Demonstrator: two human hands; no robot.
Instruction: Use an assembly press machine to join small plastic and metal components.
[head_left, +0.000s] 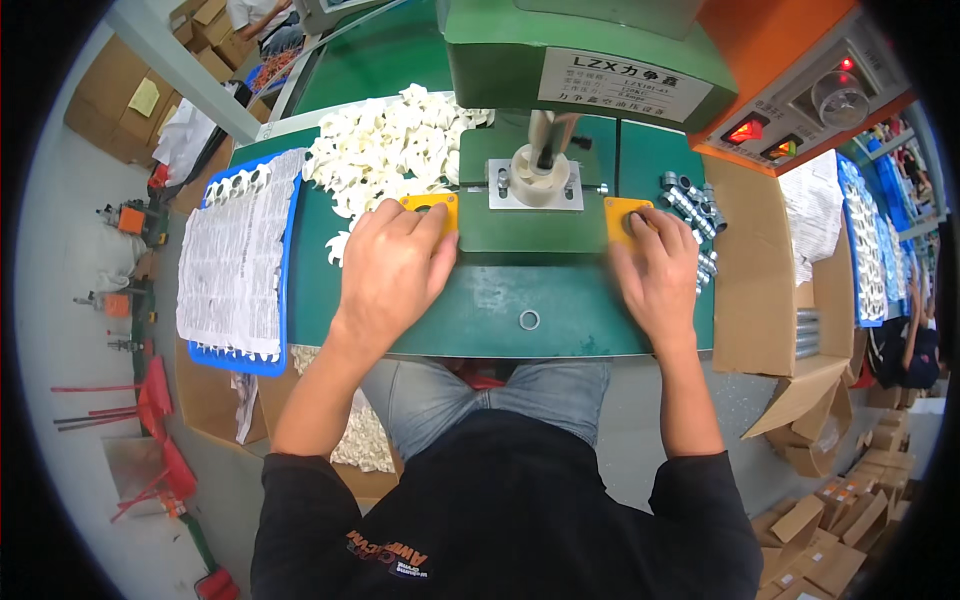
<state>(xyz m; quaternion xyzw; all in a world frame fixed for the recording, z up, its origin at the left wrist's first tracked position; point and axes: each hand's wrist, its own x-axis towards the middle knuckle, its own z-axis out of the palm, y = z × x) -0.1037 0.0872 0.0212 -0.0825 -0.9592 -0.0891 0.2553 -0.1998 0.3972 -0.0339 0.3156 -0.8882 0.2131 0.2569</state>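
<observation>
My left hand [395,265] lies flat over a yellow button box [432,207] on the green press table [500,310], fingers pressing it. My right hand [657,270] rests the same way on a second yellow button box [622,215] at the right. Between them stands a white round plastic part [538,175] on a metal fixture plate [535,190], under the ram of the green press [590,50]. Neither hand holds anything.
A heap of white plastic parts [385,145] lies behind my left hand. Several metal sleeves [690,205] sit behind my right hand. A blue tray [240,260] covered with paper is at the left, a cardboard box [760,270] at the right. A small metal ring [529,320] lies near the front edge.
</observation>
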